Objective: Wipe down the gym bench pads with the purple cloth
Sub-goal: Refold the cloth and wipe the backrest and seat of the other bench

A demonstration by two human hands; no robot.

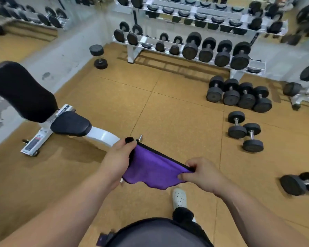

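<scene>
A purple cloth [150,171] with a black hem hangs stretched between both hands in front of me. My left hand [117,157] pinches its left corner, and my right hand [202,173] pinches its right corner. The gym bench stands to the left on a white frame [100,136]. Its black back pad [21,91] is tilted up, and the smaller black seat pad [70,123] sits below it. The cloth is apart from both pads, to the right of the seat pad and nearer to me.
A white dumbbell rack [185,45] full of black dumbbells lines the far wall. Loose dumbbells [239,94] lie on the cork-coloured floor at right, and one [98,54] stands near the corner. My white shoe [179,197] is below the cloth.
</scene>
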